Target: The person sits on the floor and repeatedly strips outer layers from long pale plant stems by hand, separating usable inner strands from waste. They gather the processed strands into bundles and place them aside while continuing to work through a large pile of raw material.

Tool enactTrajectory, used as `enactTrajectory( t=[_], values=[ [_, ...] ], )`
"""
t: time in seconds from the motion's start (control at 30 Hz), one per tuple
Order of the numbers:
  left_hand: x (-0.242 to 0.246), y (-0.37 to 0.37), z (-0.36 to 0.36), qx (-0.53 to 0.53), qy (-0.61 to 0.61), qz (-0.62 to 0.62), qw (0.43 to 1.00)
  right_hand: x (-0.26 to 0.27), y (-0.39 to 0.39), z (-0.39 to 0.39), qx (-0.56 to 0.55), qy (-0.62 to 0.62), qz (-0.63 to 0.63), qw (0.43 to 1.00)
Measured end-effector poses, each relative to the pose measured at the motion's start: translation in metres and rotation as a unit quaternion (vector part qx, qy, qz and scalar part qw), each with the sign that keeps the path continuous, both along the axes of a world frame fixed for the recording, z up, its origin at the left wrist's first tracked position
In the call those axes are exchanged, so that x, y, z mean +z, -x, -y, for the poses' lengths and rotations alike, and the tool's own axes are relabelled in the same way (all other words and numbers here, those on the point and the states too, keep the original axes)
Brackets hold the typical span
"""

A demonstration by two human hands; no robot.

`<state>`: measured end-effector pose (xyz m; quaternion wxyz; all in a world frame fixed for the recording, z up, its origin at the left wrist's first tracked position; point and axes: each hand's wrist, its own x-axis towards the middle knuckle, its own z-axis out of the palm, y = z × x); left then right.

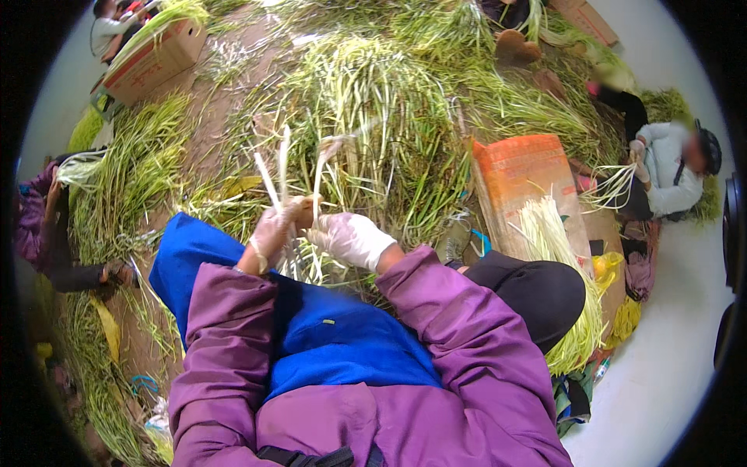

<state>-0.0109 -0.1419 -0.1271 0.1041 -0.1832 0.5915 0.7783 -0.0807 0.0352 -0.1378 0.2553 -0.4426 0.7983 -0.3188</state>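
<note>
My left hand (280, 225), in a thin pale glove, is closed around several whitish plant stalks (268, 181) that stick up above the fingers. Close against it, my right hand (350, 236), in a white glove, pinches a pale stalk (319, 178) with a papery, brownish tip. More thin white stems hang below the fingers. Both hands are over the edge of the blue cloth (344, 344) on my lap. In front of them spreads a large heap of long green and yellowish stalks (373, 99).
Pale trimmed stalks (554, 251) lie on an orange and tan printed sack (525, 175) by my right knee. A cardboard box (154, 64) stands at upper left. People sit at the right (671, 169), the left edge (38, 216) and the top left (111, 29), among more stalks.
</note>
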Motion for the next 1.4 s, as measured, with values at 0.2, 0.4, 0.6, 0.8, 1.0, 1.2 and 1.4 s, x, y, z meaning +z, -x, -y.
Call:
enactTrajectory(
  t=[0.2,0.4,0.6,0.8,1.0,1.2,1.4],
  values=[
    [0.0,0.0,-0.008,-0.001,-0.151,0.034,0.988,0.009,-0.013,0.008,0.099,-0.057,0.026,0.993],
    [0.018,0.003,-0.015,0.023,-0.157,0.082,0.984,0.028,0.052,-0.022,-0.213,-0.02,0.083,0.973],
    [0.028,0.004,-0.027,-0.058,-0.132,0.082,0.986,-0.014,0.064,-0.005,-0.226,0.138,-0.129,0.956],
    [0.039,0.005,-0.03,-0.114,-0.077,0.066,0.988,-0.013,0.076,-0.022,-0.286,0.189,0.185,0.921],
    [0.043,0.0,-0.028,-0.108,-0.083,0.072,0.988,-0.003,0.119,-0.073,-0.447,0.226,0.226,0.836],
    [0.056,0.0,0.011,0.03,-0.205,-0.039,0.977,-0.049,0.174,-0.172,-0.535,0.035,0.163,0.829],
    [0.064,-0.003,0.034,0.09,-0.228,-0.109,0.963,-0.078,0.143,-0.164,-0.367,-0.366,-0.076,0.852]
  ],
)
